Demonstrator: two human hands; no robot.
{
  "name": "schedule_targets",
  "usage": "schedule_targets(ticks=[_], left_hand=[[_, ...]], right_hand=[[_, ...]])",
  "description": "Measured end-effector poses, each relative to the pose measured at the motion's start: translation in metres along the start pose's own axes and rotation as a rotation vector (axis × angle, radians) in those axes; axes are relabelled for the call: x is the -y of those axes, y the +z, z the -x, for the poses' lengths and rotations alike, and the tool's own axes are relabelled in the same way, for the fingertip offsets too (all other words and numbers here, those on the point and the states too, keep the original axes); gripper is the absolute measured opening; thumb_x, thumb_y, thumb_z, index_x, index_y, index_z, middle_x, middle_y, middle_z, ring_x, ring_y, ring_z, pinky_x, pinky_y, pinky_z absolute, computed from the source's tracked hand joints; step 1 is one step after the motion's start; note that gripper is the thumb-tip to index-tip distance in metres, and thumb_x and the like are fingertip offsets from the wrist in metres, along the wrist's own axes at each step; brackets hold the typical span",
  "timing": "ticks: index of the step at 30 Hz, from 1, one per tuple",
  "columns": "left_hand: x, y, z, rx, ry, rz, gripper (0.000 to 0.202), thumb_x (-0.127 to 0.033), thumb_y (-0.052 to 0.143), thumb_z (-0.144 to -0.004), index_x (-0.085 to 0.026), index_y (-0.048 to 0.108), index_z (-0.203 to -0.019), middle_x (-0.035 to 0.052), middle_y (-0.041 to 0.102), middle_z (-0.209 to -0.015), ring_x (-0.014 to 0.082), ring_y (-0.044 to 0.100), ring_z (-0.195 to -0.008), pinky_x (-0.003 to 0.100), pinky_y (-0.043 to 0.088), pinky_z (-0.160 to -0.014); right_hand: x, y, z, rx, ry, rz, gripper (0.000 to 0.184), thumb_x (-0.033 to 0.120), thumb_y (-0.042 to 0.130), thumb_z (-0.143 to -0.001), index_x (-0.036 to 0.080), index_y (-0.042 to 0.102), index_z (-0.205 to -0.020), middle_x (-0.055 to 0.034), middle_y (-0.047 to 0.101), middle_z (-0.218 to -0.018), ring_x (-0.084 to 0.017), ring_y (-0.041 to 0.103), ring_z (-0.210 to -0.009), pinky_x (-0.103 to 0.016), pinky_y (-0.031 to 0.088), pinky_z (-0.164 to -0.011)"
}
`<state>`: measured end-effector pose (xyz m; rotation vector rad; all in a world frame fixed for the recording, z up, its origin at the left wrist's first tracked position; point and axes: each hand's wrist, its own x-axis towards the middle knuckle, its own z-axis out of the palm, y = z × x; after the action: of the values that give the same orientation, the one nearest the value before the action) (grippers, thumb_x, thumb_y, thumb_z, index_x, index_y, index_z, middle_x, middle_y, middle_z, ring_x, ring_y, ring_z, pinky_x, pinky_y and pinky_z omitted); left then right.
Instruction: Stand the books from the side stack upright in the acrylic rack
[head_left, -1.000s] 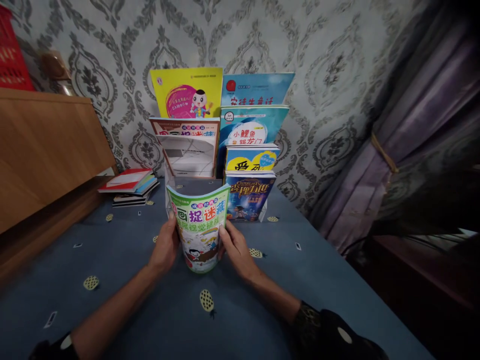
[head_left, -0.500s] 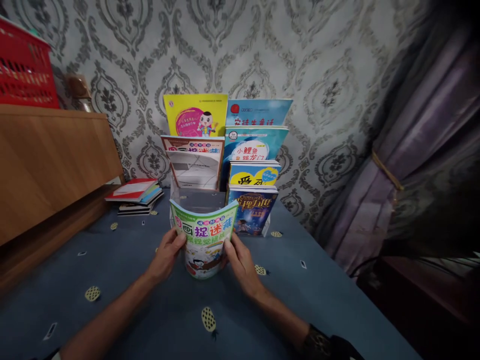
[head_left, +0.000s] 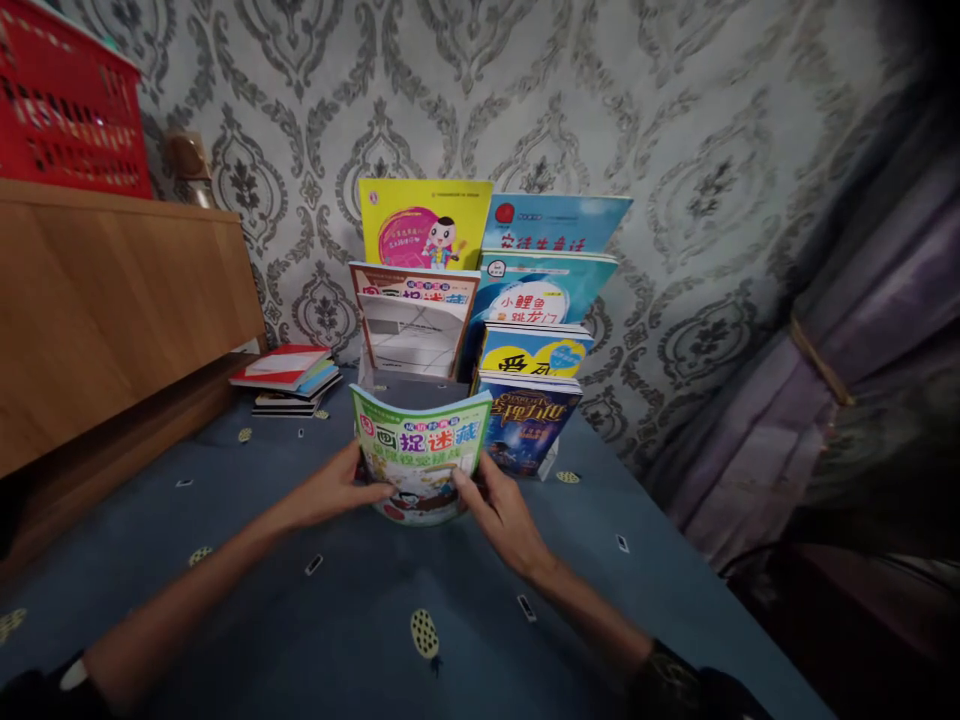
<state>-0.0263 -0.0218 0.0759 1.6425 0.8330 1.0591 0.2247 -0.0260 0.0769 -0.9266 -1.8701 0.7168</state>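
Note:
A green-bordered picture book (head_left: 420, 455) is held upright and bowed between my two hands. My left hand (head_left: 349, 487) grips its left edge, thumb across the front cover. On the right edge my right hand (head_left: 504, 505) does the same, fingers hidden behind. Just beyond stands a clear book rack, mostly hidden. Its left column holds a yellow book (head_left: 427, 225) and a brown-edged book (head_left: 414, 284) with a grey-white booklet (head_left: 412, 335) in front. In the right column are blue books (head_left: 555, 280), a yellow-and-blue book (head_left: 532, 350) and a dark blue book (head_left: 529, 425).
A small stack of books (head_left: 292, 380) lies at the back left beside a wooden cabinet (head_left: 127, 310). On the cabinet sits a red basket (head_left: 71, 110). A purple curtain (head_left: 810, 380) hangs at the right. The blue tabletop cover (head_left: 360, 640) has pineapple prints.
The green-bordered book has moved slightly forward and up, toward the rack. My left thumb lies further across its cover. The view has shifted, so the scene sits further right.

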Motion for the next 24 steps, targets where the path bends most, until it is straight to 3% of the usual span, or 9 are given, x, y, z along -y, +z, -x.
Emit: schedule_targets(ticks=[4, 9, 13, 17, 24], left_hand=[[-0.015, -0.028, -0.031, -0.085, 0.121, -0.218, 0.068, -0.034, 0.078, -0.075, -0.02, 0.05, -0.135, 0.0129, 0.053, -0.145, 0.0338, 0.048, -0.134, 0.053, 0.036, -0.114], [-0.06, -0.066, -0.092, -0.259, 0.368, -0.361, 0.054, -0.028, 0.068, -0.076, -0.016, 0.053, -0.127, 0.0124, 0.06, -0.134, 0.0312, 0.053, -0.128, 0.05, 0.038, -0.112], [-0.085, -0.086, -0.133, -0.395, 0.513, -0.39, 0.046, -0.026, 0.065, -0.075, -0.014, 0.054, -0.118, 0.011, 0.065, -0.125, 0.0298, 0.058, -0.12, 0.049, 0.042, -0.108], [-0.087, -0.095, -0.153, -0.442, 0.557, -0.402, 0.046, -0.021, 0.064, -0.074, -0.015, 0.053, -0.118, 0.0096, 0.065, -0.123, 0.0289, 0.058, -0.119, 0.047, 0.043, -0.107], [-0.069, -0.103, -0.161, -0.452, 0.519, -0.444, 0.05, -0.023, 0.066, -0.073, -0.015, 0.055, -0.122, 0.0089, 0.065, -0.123, 0.0308, 0.056, -0.12, 0.05, 0.041, -0.108]], right_hand=[[0.01, -0.011, -0.041, -0.056, -0.082, 0.08, 0.029, 0.05, 0.044, -0.097, 0.023, 0.053, -0.097, -0.0032, 0.063, -0.077, -0.022, 0.06, -0.072, -0.034, 0.048, -0.067], [0.035, -0.027, -0.115, -0.188, -0.248, 0.132, 0.03, 0.052, 0.042, -0.095, 0.024, 0.051, -0.093, -0.0042, 0.061, -0.082, -0.023, 0.056, -0.078, -0.036, 0.045, -0.071], [0.052, -0.038, -0.161, -0.266, -0.392, 0.192, 0.028, 0.049, 0.038, -0.096, 0.024, 0.049, -0.093, -0.0041, 0.06, -0.085, -0.023, 0.055, -0.083, -0.037, 0.044, -0.076], [0.053, -0.042, -0.177, -0.287, -0.423, 0.218, 0.027, 0.048, 0.034, -0.096, 0.024, 0.046, -0.093, -0.0039, 0.058, -0.084, -0.023, 0.056, -0.081, -0.037, 0.043, -0.076], [0.038, -0.041, -0.181, -0.272, -0.342, 0.336, 0.029, 0.052, 0.03, -0.095, 0.027, 0.036, -0.083, -0.0018, 0.053, -0.074, -0.022, 0.053, -0.071, -0.035, 0.041, -0.07]])
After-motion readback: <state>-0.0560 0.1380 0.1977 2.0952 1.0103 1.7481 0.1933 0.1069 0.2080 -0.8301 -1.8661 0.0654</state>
